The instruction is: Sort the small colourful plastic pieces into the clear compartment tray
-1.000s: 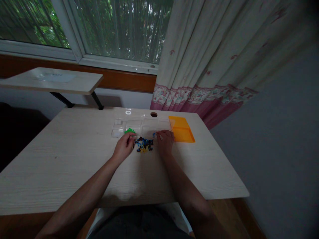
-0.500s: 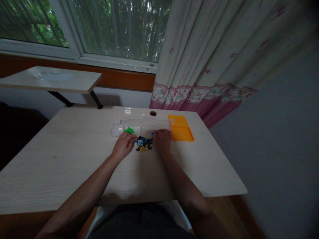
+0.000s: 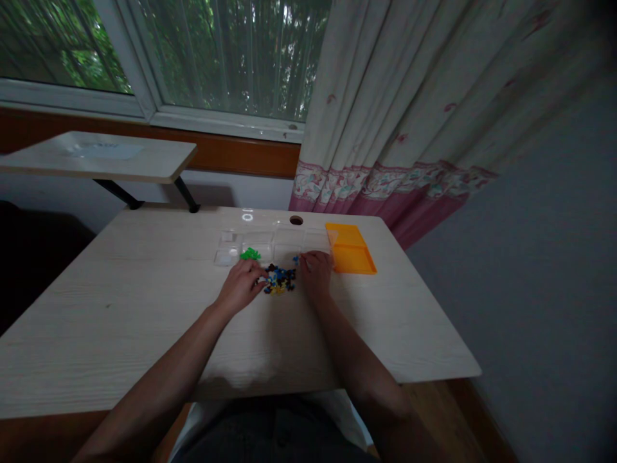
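Note:
A small pile of mixed blue, black, white and yellow plastic pieces (image 3: 279,280) lies on the table in front of me. At its left edge is my left hand (image 3: 241,284), thumb and fingers apart, with the fingertips touching or just over the pieces. My right hand (image 3: 316,270) is to the right of the pile, its fingers curled and pinched at a small blue piece (image 3: 295,260). Behind the hands stands a clear divided tray (image 3: 288,235), partly hidden by them. Bright green pieces (image 3: 250,253) sit in one of its front compartments.
An open orange plastic box (image 3: 351,249) lies at the tray's right end. The pale wooden table (image 3: 159,308) has a cable hole (image 3: 295,220) near its back edge. A raised shelf (image 3: 159,157) stands at the back left. A curtain (image 3: 380,128) hangs behind the table.
My left hand's fingers have spread apart and reached slightly further right over the edge of the pile. The right hand has hardly moved and stays by the small blue piece.

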The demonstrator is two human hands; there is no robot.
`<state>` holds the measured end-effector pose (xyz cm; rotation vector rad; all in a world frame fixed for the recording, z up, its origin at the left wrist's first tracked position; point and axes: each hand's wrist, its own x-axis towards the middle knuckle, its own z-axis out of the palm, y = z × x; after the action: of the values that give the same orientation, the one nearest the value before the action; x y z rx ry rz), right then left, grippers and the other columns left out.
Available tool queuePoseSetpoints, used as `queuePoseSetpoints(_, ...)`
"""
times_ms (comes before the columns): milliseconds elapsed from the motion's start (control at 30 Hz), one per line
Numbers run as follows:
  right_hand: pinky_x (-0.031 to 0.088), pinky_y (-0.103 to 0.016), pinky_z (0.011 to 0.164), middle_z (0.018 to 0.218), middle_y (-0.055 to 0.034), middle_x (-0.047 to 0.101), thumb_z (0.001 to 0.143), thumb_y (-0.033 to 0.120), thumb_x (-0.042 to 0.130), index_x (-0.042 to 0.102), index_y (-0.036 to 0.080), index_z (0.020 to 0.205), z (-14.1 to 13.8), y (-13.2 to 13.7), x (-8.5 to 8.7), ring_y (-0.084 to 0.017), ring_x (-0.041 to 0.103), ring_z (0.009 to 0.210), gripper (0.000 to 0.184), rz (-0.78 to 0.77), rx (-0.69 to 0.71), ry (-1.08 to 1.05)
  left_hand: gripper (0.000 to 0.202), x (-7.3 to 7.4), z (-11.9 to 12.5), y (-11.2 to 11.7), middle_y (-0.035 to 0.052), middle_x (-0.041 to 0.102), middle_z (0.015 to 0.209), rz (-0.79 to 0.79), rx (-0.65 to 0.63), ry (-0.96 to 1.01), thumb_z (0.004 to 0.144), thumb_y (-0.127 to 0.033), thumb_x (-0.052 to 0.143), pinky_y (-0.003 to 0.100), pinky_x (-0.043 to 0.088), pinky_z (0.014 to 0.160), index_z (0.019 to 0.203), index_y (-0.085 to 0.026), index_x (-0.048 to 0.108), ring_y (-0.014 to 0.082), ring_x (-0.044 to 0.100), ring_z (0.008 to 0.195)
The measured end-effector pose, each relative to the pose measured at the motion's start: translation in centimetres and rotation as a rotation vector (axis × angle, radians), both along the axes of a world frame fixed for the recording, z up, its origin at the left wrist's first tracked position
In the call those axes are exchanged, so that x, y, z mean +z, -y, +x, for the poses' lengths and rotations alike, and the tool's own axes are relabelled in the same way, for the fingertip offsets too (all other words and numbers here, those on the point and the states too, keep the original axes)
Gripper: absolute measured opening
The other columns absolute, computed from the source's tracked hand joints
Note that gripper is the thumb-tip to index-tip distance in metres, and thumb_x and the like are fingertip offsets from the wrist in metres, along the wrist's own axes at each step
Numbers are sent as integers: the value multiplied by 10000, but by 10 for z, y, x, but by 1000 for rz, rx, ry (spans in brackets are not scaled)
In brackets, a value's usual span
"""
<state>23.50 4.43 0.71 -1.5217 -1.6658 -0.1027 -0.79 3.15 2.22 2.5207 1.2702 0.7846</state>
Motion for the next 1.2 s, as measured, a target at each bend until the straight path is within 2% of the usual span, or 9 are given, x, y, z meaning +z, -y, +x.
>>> queuePoseSetpoints(333, 390, -364, 907, 910, -70, 681, 924, 289, 569, 750, 190, 881, -2, 1, 2, -206, 535, 944, 211, -6, -21, 6, 112, 4, 4, 5, 84, 607, 1003, 14, 60, -108, 895, -303, 607, 392, 422, 831, 933, -214, 663, 265, 542, 995)
queuePoseSetpoints(600, 396, -371, 915, 920, -71, 686, 917, 274, 587, 752, 196, 893, -3, 3, 3, -211, 544, 955, 184, -3, 2, 13, 148, 2, 7, 4, 88, 603, 946, 48, 70, -75, 928, -306, 554, 392, 434, 835, 893, -184, 629, 256, 551, 944)
queuePoseSetpoints(667, 403, -371, 915, 919, -66, 687, 908, 266, 604, 754, 205, 896, -9, 7, 7, -208, 552, 953, 163, 16, 46, 21, 166, 2, 8, 2, 88, 599, 918, 59, 74, -32, 934, -312, 543, 389, 438, 840, 886, -177, 626, 251, 549, 931)
queuePoseSetpoints(833, 413, -355, 907, 920, -44, 694, 896, 293, 633, 753, 258, 987, -31, 22, 13, -191, 571, 955, 155, 19, 354, 98, 198, 0, 8, 0, 80, 606, 893, 76, 74, 134, 960, -305, 499, 382, 445, 852, 908, -164, 628, 230, 543, 916)
queuePoseSetpoints(900, 416, -354, 899, 921, -42, 700, 896, 296, 632, 741, 270, 1047, -38, 26, 13, -190, 573, 949, 188, 2, 421, 127, 201, 0, 8, -1, 78, 611, 889, 72, 63, 180, 966, -291, 485, 376, 449, 846, 911, -165, 632, 224, 544, 911)
queuePoseSetpoints(1200, 424, -345, 868, 868, -43, 711, 908, 288, 624, 750, 246, 1017, -42, 24, 7, -188, 577, 905, 172, 42, 424, 113, 231, -2, 11, 0, 68, 593, 866, 69, 50, 213, 982, -288, 452, 357, 452, 811, 881, -170, 623, 209, 538, 884)
